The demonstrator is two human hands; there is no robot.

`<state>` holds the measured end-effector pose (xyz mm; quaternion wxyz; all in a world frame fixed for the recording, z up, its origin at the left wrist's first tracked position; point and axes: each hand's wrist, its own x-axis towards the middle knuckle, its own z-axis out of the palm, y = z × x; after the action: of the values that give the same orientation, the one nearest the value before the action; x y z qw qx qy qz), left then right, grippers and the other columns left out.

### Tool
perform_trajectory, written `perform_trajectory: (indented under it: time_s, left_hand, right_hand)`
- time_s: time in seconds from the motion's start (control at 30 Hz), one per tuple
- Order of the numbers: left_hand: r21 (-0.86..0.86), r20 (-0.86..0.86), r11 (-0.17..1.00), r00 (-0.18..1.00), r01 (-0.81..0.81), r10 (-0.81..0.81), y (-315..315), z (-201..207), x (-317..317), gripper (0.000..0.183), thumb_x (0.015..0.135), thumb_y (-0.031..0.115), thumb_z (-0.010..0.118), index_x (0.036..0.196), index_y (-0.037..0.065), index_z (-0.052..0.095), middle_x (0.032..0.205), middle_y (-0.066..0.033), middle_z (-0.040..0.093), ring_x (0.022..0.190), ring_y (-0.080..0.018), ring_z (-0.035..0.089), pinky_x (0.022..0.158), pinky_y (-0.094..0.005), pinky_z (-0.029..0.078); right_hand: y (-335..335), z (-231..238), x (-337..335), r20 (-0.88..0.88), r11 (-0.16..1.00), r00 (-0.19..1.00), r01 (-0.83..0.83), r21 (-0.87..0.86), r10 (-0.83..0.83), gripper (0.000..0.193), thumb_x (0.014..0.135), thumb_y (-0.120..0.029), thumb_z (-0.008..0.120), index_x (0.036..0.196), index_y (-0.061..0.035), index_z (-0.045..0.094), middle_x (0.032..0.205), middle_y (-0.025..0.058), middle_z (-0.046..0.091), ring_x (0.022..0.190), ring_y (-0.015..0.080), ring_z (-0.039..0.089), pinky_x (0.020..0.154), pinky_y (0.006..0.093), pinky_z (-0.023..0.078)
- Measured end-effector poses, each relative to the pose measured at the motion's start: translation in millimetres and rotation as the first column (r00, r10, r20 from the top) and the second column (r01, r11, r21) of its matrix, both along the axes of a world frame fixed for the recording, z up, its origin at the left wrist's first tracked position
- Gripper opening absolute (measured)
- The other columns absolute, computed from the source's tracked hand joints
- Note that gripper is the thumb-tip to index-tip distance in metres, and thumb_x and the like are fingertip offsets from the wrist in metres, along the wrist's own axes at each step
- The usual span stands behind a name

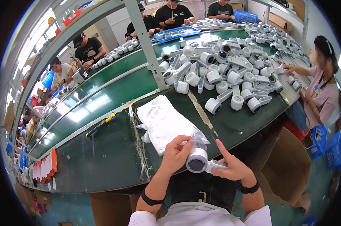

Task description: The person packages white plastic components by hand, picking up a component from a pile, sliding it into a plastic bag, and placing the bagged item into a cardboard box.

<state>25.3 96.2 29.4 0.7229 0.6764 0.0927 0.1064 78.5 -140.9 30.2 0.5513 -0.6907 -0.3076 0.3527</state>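
My right hand (234, 167) is closed round the handle of a white and grey handheld device (197, 161) with a round head, its index finger stretched out. The dark round face of the head is turned toward me. My left hand (177, 154) pinches the edge of a clear plastic bag (200, 140) just beyond the head. A stack of white plastic bags (163, 118) lies flat on the dark green table under and beyond my left hand. Whether the bag in my fingers is loose from the stack, I cannot tell.
A big heap of similar devices (230, 71) covers the table's far right. A yellow and black tool (101, 123) and orange-edged cards (45, 165) lie leftward. A metal post (146, 45) rises ahead. An open cardboard box (279, 165) stands right, near a seated co-worker (317, 86).
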Motion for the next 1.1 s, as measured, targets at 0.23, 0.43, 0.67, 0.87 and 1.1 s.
perform_trajectory:
  time_s: [0.23,0.43,0.67,0.87,1.1]
  left_hand:
    - [0.362,0.091,0.929,0.990,0.070,-0.110,25,8,-10,0.013,0.095,0.008,0.061,0.103,-0.001,0.065,0.089,-0.0022,0.064,0.077,-0.0069,0.057,0.067,-0.0220,0.046]
    - [0.297,0.106,0.949,0.983,0.109,-0.146,35,17,-16,0.011,0.095,0.004,0.059,0.101,-0.001,0.066,0.099,-0.0054,0.064,0.079,-0.0094,0.058,0.069,-0.0225,0.047]
    - [0.522,0.266,0.838,0.964,-0.156,0.013,19,23,-17,0.010,0.090,0.004,0.065,0.097,-0.001,0.069,0.106,-0.0100,0.062,0.075,-0.0126,0.060,0.065,-0.0240,0.047]
    - [0.763,0.381,0.584,0.923,-0.278,-0.059,-12,13,-19,0.012,0.082,0.001,0.070,0.094,0.004,0.069,0.110,-0.0126,0.058,0.064,-0.0186,0.063,0.057,-0.0296,0.050]
    - [0.798,0.407,0.577,0.861,-0.172,-0.306,-28,0,-31,0.021,0.078,-0.002,0.072,0.097,0.006,0.068,0.109,-0.0115,0.058,0.070,-0.0210,0.066,0.060,-0.0310,0.054]
  right_hand:
    - [20,-5,26,-0.204,0.983,0.964,-0.180,-0.041,0.169,0.089,0.089,-0.015,0.066,0.157,-0.0185,0.009,0.084,0.0030,0.064,0.062,0.0090,0.054,0.058,0.0236,0.047]
    - [34,-9,23,-0.216,0.984,0.961,-0.177,0.013,0.175,0.075,0.091,-0.017,0.064,0.155,-0.0217,0.026,0.085,0.0010,0.063,0.063,0.0085,0.054,0.059,0.0230,0.048]
    - [50,-14,-5,-0.215,0.984,0.966,0.164,0.070,-0.146,0.069,0.090,-0.017,0.065,0.152,-0.0189,0.033,0.086,0.0007,0.063,0.060,0.0075,0.053,0.059,0.0232,0.048]
    - [73,-27,-16,-0.151,0.927,0.926,0.362,0.099,-0.345,0.073,0.087,-0.016,0.068,0.151,-0.0092,0.032,0.086,0.0045,0.065,0.065,0.0107,0.059,0.062,0.0256,0.050]
    - [90,-36,-2,0.096,0.822,0.840,0.490,0.290,-0.534,0.083,0.089,-0.012,0.064,0.151,-0.0044,0.009,0.114,0.0146,0.063,0.091,0.0204,0.065,0.076,0.0317,0.053]
